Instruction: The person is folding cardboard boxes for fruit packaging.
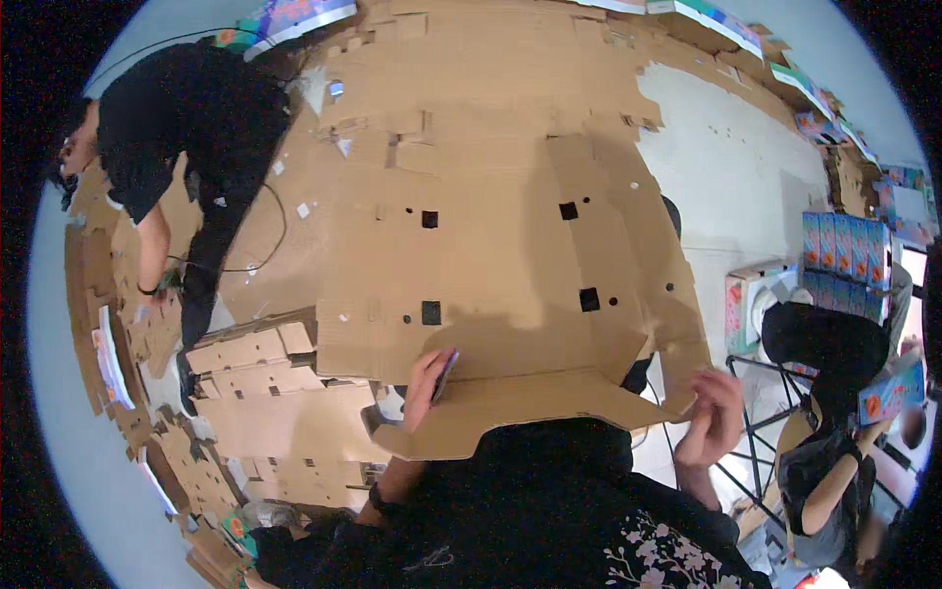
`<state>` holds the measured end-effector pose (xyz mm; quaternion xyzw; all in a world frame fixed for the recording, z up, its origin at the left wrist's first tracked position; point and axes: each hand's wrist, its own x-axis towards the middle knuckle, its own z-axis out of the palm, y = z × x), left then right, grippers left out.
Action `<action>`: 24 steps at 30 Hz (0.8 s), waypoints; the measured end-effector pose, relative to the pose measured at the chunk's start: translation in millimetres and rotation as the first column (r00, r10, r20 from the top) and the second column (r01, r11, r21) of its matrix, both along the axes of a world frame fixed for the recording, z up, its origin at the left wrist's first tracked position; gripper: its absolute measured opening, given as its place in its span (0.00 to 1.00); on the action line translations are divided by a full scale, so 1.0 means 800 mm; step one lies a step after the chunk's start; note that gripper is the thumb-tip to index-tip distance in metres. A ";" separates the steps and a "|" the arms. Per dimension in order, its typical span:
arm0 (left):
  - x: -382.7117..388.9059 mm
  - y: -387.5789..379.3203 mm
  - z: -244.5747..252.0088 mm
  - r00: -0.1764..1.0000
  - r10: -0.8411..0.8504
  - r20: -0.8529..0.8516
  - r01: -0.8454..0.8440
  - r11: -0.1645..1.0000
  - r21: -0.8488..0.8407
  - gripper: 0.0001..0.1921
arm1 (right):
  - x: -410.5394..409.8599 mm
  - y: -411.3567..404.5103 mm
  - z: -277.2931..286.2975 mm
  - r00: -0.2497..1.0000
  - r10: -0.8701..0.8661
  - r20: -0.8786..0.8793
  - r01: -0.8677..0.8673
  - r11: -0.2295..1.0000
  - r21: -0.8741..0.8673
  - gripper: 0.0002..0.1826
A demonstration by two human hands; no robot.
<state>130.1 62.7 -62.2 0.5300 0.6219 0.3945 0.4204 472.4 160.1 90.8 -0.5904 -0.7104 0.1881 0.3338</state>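
A large die-cut corrugated cardboard sheet (500, 258) with square cutouts and small round holes lies before me. Its near flap (530, 405) bends up close to my torso. My left hand (423, 386) stands at the left end of that flap, holding a thin, dark, flat object (444, 377) edge-on, too narrow to identify. Part of my left forearm is hidden by the flap. On the other side, my right hand (712, 416) has its fingers curled at the sheet's near right corner; whether they pinch the cardboard is unclear.
Stacked cardboard blanks (280, 408) lie at left. A co-worker in black (199, 125) bends over at far left, near a loose cable (283, 228). At right are a black stool (824, 339), printed boxes (846, 247), and another person (824, 471) holding a blue printed box (892, 394).
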 end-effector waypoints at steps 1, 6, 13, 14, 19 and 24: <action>-0.001 0.001 -0.002 0.999 0.023 0.041 -0.022 1.000 -0.016 0.32 | 0.024 0.011 -0.007 1.000 -0.012 -0.003 0.013 0.996 0.087 0.11; -0.018 -0.004 -0.043 0.982 -0.064 0.179 0.090 0.986 -0.139 0.31 | 0.084 0.053 -0.061 0.914 -0.355 -0.195 0.093 0.652 -0.753 0.26; -0.006 0.000 0.003 0.974 -0.101 0.204 0.119 0.990 -0.076 0.30 | 0.082 0.057 -0.040 0.431 -0.556 -0.711 -0.498 0.510 -0.701 0.40; -0.003 -0.001 0.007 0.963 -0.047 0.265 0.085 0.987 -0.135 0.30 | 0.072 0.058 -0.039 0.410 -0.490 -0.769 -0.573 0.518 -0.635 0.36; 0.005 -0.001 0.014 0.999 -0.031 0.045 0.035 0.994 -0.100 0.28 | 0.027 0.057 -0.053 0.800 -0.331 -0.500 -0.241 0.587 -0.773 0.35; 0.013 0.002 0.021 0.963 0.142 -0.230 -0.146 0.989 0.002 0.38 | -0.007 0.060 -0.087 0.982 0.147 -0.122 -0.184 0.898 -0.400 0.43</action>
